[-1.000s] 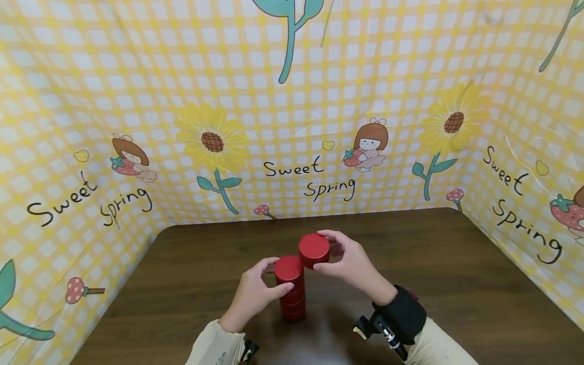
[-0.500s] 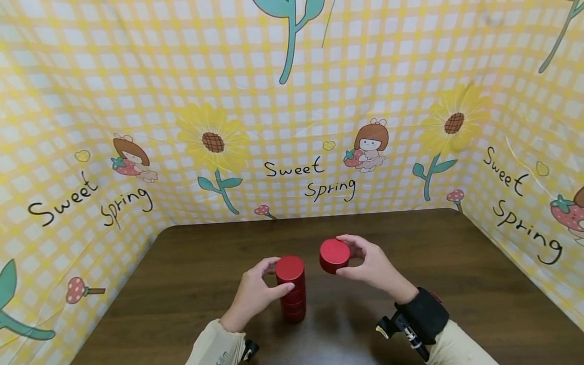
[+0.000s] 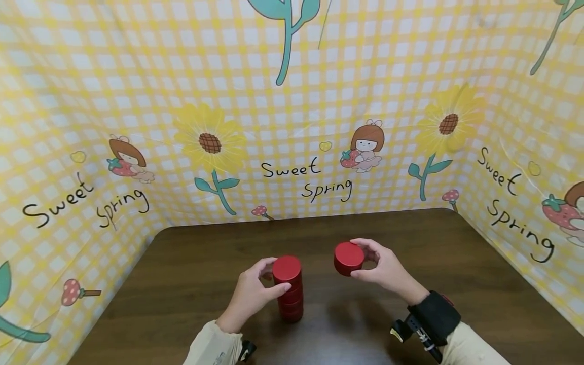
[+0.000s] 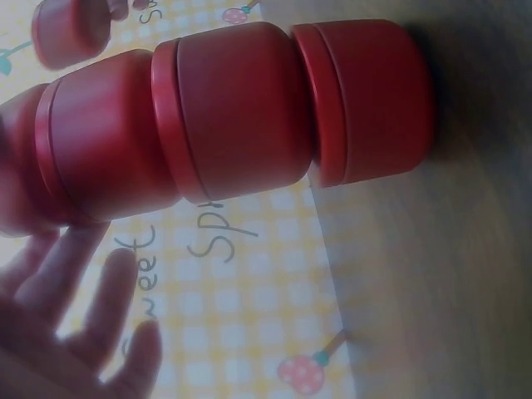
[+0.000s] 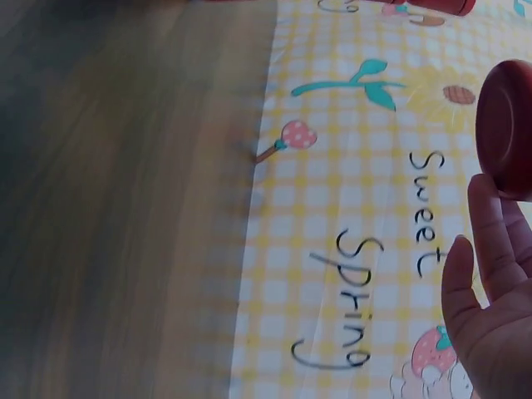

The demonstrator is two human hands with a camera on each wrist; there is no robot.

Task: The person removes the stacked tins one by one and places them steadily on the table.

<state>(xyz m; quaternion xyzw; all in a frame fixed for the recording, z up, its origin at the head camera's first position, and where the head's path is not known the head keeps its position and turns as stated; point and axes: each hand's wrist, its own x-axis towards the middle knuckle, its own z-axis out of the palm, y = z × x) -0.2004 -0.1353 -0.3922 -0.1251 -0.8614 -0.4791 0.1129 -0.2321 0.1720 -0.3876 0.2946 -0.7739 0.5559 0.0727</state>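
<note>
A tower of several round red tins (image 3: 290, 299) stands upright on the table. My left hand (image 3: 248, 294) grips the top tin (image 3: 288, 268) of the tower, thumb on the near side and fingers round the far left. In the left wrist view the tins (image 4: 241, 116) show lid seams and sit end to end. To the right of the tower, my right hand (image 3: 385, 268) holds a single red tin (image 3: 349, 258) in the air between thumb and fingers. The right wrist view shows the bottom of that tin (image 5: 503, 125) above the fingertips.
The dark brown wooden table (image 3: 205, 253) is enclosed by a yellow checked cloth (image 3: 292, 126) at the back and sides. Black straps with small cameras (image 3: 429, 324) sit on the wrists.
My right hand has carried its tin from beside the top of the tower out to the right and slightly lower. The left hand and the tower hold still.
</note>
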